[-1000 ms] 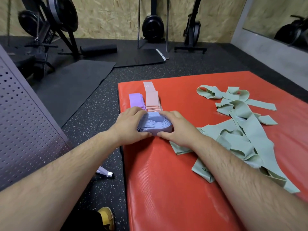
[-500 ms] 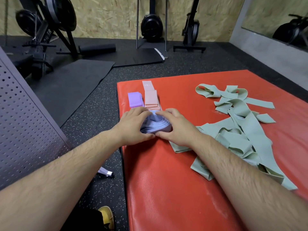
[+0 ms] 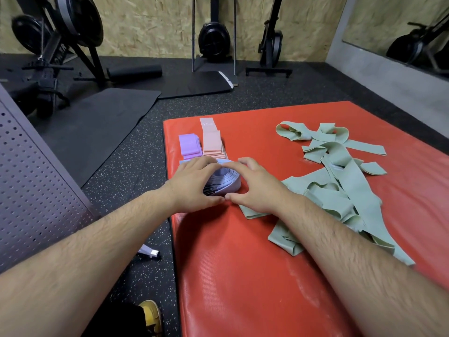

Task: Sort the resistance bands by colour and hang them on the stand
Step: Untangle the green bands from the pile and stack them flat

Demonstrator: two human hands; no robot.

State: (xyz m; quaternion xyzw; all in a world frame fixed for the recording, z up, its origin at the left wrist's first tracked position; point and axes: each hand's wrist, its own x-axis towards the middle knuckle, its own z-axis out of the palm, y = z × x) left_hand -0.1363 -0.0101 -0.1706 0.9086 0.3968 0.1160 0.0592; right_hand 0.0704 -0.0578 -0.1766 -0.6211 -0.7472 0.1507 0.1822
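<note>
A stack of grey-blue resistance bands [image 3: 224, 182] lies on the red mat [image 3: 243, 276] near its left edge. My left hand [image 3: 194, 183] cups the stack from the left and my right hand [image 3: 257, 188] from the right, thumbs almost meeting in front. Just behind it sit a folded purple pile [image 3: 189, 145] and a folded pink pile [image 3: 212, 142]. A loose tangle of sage-green bands [image 3: 340, 186] spreads across the mat to the right. A perforated grey panel [image 3: 31, 190] stands at the left.
Black rubber floor [image 3: 126, 166] surrounds the mat, with a dark floor mat [image 3: 97, 125] to the left. Gym machines [image 3: 60, 45] and a foam roller [image 3: 134, 71] stand at the back. A small band piece [image 3: 148, 251] lies on the floor. My yellow shoe [image 3: 151, 314] shows at bottom.
My hands have drawn closer around the grey-blue stack, thumbs nearly touching in front of it. The stack looks squeezed tighter. The other piles have not moved.
</note>
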